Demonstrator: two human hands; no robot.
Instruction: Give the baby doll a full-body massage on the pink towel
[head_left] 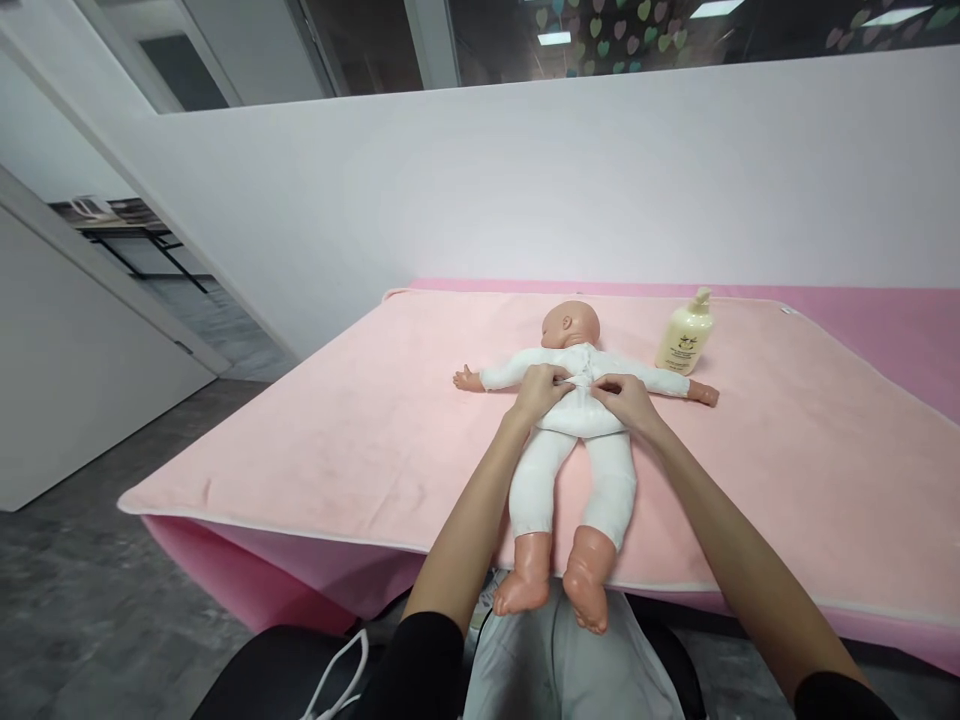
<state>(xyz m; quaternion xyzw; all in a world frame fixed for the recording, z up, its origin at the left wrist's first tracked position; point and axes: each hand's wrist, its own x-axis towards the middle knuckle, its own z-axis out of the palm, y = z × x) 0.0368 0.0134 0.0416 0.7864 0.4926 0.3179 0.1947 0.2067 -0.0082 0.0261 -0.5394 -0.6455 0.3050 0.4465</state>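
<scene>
A baby doll with a white cloth body lies on a pink blanket, its bald head toward the wall and its bare feet over the table's front edge. Its arms are spread and its face is turned to the left. My left hand pinches the white cloth at the left side of the torso. On the right side of the torso, my right hand has its fingers closed on the same cloth. Only a small gap of cloth lies between my fingertips.
A pale yellow pump bottle stands on the blanket beyond the doll's right-hand arm. Behind the table rises a white wall. A white cable loops at the lower left, beside my legs.
</scene>
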